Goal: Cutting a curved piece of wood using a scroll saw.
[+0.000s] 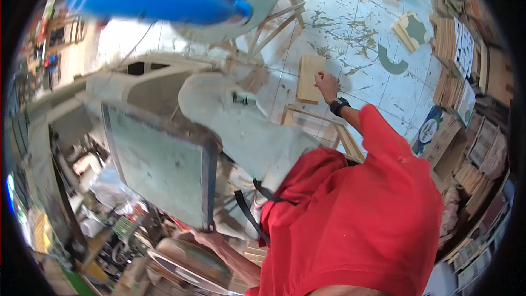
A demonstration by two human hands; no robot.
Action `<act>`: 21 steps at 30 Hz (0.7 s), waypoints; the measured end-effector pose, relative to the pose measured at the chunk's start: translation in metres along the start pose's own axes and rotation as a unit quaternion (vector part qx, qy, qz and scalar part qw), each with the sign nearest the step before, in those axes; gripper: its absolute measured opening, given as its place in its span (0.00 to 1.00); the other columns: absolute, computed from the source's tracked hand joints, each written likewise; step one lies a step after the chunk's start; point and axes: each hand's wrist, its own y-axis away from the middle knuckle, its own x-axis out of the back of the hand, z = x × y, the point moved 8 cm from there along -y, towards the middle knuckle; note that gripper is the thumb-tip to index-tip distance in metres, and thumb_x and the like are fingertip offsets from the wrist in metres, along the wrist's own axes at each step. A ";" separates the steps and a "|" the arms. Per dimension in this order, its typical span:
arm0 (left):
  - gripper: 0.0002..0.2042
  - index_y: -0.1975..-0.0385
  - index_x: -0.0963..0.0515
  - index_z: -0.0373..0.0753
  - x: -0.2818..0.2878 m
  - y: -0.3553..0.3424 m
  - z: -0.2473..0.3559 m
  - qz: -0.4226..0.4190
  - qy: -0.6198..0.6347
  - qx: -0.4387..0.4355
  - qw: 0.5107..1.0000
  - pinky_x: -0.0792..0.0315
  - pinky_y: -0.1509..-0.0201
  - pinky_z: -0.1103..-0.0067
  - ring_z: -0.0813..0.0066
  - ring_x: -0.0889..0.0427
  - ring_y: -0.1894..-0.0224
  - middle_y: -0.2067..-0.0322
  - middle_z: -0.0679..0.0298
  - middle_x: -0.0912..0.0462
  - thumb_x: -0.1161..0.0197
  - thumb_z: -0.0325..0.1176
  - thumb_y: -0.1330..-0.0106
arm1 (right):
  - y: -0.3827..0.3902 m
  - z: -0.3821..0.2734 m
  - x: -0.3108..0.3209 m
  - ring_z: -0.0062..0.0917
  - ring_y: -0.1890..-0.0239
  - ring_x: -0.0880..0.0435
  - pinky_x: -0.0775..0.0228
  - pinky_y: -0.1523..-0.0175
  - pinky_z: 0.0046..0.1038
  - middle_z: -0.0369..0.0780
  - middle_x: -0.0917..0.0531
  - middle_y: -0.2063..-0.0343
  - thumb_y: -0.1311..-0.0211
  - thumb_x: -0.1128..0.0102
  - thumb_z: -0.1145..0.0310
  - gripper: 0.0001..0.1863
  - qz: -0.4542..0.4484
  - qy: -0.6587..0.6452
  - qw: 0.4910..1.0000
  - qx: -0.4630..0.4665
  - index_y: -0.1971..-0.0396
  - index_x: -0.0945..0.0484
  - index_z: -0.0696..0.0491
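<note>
My right hand (327,85), with a black watch (339,106) on its wrist, reaches out over a thick pale wooden board (310,79) on or near the floor. Its fingers are curled together by the board's right side; whether they touch it or pinch something small is hidden. My left hand (206,238) is low on the left, at the near lower corner of a tilted grey metal machine table (159,159). Its fingers are mostly hidden there, and a bit of red shows beside them. Below the left forearm sits a rounded wheel-like part (189,268) with a pale rim.
A pale machine body (241,115) stands between my arms. A blue fan (159,1) looms at the upper left. On the worn tiled floor lie a curved green template (390,61) and stacked wooden pieces (411,31). Cartons (435,137) and wood stacks line the right; clutter fills the lower left.
</note>
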 end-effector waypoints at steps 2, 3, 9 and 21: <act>0.22 0.41 0.25 0.46 0.011 -0.047 -0.024 -0.089 -0.109 -0.105 0.985 0.21 0.63 0.67 0.62 0.17 0.58 0.49 0.61 0.19 0.46 0.50 0.29 | -0.043 0.076 0.009 0.40 0.65 0.11 0.20 0.56 0.38 0.54 0.13 0.66 0.36 0.38 0.60 0.24 0.023 0.114 0.993 -0.019 0.51 0.25 0.66; 0.21 0.44 0.24 0.46 -0.003 -0.038 -0.037 -0.040 -0.035 0.016 0.998 0.21 0.64 0.67 0.62 0.17 0.59 0.52 0.61 0.18 0.45 0.50 0.30 | -0.060 0.114 0.002 0.45 0.59 0.12 0.21 0.51 0.43 0.56 0.14 0.61 0.38 0.35 0.58 0.32 0.020 0.243 0.969 -0.028 0.43 0.30 0.67; 0.22 0.47 0.21 0.43 0.030 -0.050 -0.039 -0.005 0.041 0.160 0.986 0.20 0.61 0.67 0.62 0.16 0.57 0.54 0.60 0.16 0.47 0.51 0.32 | -0.054 0.162 -0.083 0.54 0.36 0.29 0.30 0.41 0.60 0.55 0.36 0.33 0.44 0.30 0.48 0.54 0.046 0.145 0.936 -0.316 0.27 0.52 0.59; 0.18 0.54 0.19 0.46 0.039 -0.043 -0.023 0.014 -0.063 0.167 0.984 0.19 0.62 0.69 0.64 0.15 0.63 0.61 0.64 0.14 0.44 0.50 0.34 | -0.105 0.145 -0.097 0.64 0.25 0.54 0.54 0.32 0.72 0.56 0.61 0.23 0.65 0.20 0.35 0.80 0.043 0.195 0.934 -0.297 0.23 0.71 0.49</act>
